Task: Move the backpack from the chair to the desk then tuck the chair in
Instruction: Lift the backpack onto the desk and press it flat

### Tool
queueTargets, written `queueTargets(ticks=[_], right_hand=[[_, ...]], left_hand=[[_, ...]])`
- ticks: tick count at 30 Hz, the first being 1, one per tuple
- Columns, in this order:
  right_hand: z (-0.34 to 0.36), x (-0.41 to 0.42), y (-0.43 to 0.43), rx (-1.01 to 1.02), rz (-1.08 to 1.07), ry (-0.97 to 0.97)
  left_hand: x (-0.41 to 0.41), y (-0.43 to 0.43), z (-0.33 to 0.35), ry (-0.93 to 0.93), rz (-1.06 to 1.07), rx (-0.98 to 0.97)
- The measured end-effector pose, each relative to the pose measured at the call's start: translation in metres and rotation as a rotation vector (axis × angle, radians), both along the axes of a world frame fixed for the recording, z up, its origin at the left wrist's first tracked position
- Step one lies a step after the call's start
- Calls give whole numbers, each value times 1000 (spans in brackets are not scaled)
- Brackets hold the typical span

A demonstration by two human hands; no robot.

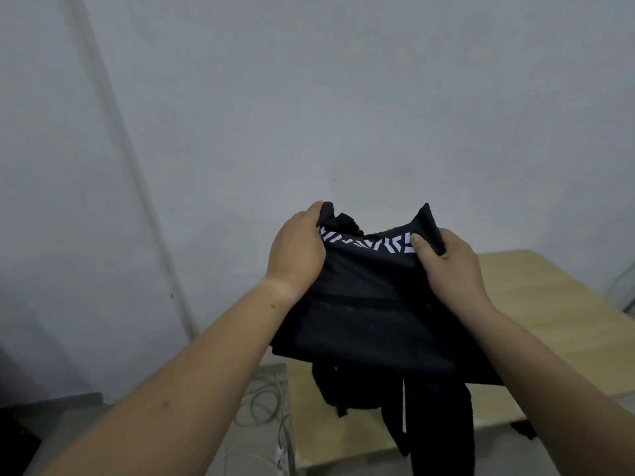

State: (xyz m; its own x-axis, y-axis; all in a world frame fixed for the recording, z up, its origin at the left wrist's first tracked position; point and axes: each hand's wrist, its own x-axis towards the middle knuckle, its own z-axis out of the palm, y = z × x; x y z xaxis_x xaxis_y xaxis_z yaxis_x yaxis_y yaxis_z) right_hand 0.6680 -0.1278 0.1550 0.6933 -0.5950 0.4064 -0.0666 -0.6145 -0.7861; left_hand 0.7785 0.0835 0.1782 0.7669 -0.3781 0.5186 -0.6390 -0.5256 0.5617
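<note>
Black fabric backpack (371,304) held up over the light wooden desk (536,324), straps dangling toward its top. Left hand (297,252) and right hand (446,266) both closed tight on the bag's upper corners. Grey cables (261,403) on the floor beside the desk.

No readable text is seen; white striped lettering on backpack (371,304) top band is crumpled, illegible.

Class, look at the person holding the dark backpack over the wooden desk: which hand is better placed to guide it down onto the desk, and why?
Probably the right hand. It grips the backpack on the side over the desk; the left hand grips the top corner nearer the desk's left edge.
</note>
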Motion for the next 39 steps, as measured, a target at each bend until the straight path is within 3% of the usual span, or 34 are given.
queueTargets(ticks=[17, 22, 26, 30, 34, 35, 39], right_hand=[[-21, 232, -100, -20, 152, -77], [-19, 262, -105, 4, 153, -145], [-64, 237, -102, 12, 159, -123], [-173, 183, -92, 25, 101, 123], [-278, 129, -85, 108, 220, 764], [-292, 116, -85, 100, 252, 850], [-314, 91, -91, 39, 273, 900]], left_hand=[[184, -87, -34, -2, 120, -197], [216, -98, -33, -2, 123, -236], [190, -90, -90, 54, 157, -263], [132, -77, -198, 269, 167, -28], [75, -67, -294, 597, 167, 677], [64, -63, -310, 631, 142, 782], [55, -49, -343, 582, 67, 870]])
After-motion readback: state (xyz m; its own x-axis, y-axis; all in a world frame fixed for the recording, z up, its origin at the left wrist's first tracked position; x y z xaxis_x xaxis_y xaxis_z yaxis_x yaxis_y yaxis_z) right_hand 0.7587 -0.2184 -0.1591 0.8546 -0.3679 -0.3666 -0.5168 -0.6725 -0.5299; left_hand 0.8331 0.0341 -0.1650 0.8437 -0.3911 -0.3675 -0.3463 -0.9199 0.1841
